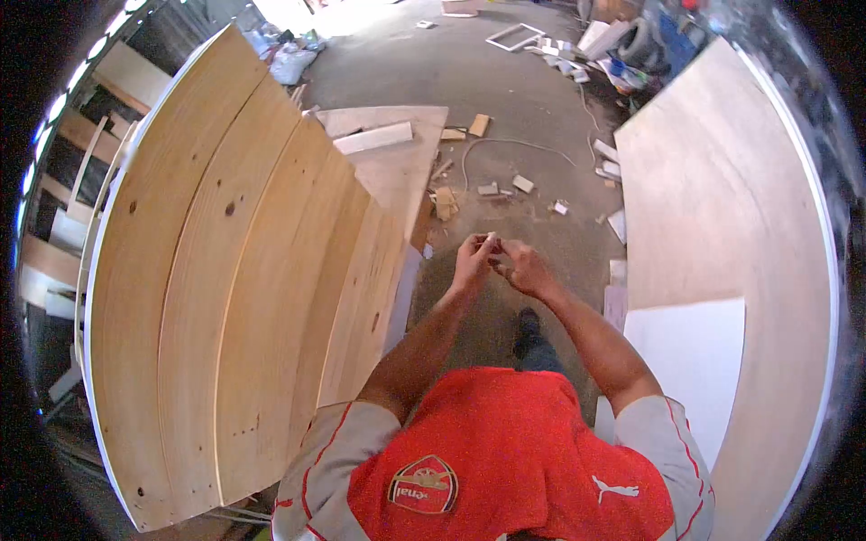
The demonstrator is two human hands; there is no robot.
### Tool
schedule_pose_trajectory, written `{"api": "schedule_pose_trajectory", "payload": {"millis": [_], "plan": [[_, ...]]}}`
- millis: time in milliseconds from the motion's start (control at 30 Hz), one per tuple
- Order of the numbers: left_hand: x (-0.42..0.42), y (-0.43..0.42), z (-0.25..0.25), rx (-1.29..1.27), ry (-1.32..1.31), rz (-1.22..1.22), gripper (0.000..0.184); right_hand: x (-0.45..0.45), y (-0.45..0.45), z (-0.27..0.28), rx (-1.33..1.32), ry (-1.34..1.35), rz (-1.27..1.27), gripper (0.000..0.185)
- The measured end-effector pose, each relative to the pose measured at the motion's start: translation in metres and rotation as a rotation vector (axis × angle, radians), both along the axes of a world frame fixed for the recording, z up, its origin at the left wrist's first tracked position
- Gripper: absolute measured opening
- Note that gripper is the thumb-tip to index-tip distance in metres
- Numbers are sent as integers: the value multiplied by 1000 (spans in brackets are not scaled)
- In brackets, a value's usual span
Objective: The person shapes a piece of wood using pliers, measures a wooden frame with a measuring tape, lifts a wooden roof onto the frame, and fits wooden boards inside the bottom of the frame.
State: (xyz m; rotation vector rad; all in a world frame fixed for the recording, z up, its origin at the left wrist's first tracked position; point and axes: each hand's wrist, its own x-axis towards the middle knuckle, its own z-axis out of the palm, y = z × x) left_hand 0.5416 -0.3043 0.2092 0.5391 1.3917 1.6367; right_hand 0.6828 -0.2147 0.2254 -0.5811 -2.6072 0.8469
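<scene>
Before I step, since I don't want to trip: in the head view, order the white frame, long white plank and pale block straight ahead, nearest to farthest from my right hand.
From your right hand:
1. Pale block: floor, straight ahead.
2. Long white plank: ahead, left.
3. White frame: floor, farthest ahead.

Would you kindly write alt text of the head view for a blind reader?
A person's bare left hand and right hand are held together, anything between them too small to identify. A knotty yellow plank panel fills the left, a pale wooden panel the right; wooden offcuts litter the brown floor.
</scene>
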Motion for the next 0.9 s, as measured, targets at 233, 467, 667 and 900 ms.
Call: {"api": "schedule_pose_trajectory", "payload": {"millis": [233,467,667,900], "plan": [[-74,95,12,-77,-101,246,36,-95,124,13,26,-242,180,72],[-192,148,-23,-163,-128,462,38,-235,197,15,60,-289,409,80],[-323,191,-93,-275,-67,745,42,-395,241,-30,164,-417,474,86],[-384,196,-88,-430,38,1031,42,-564,255,-67,260,-558,383,113]]}}
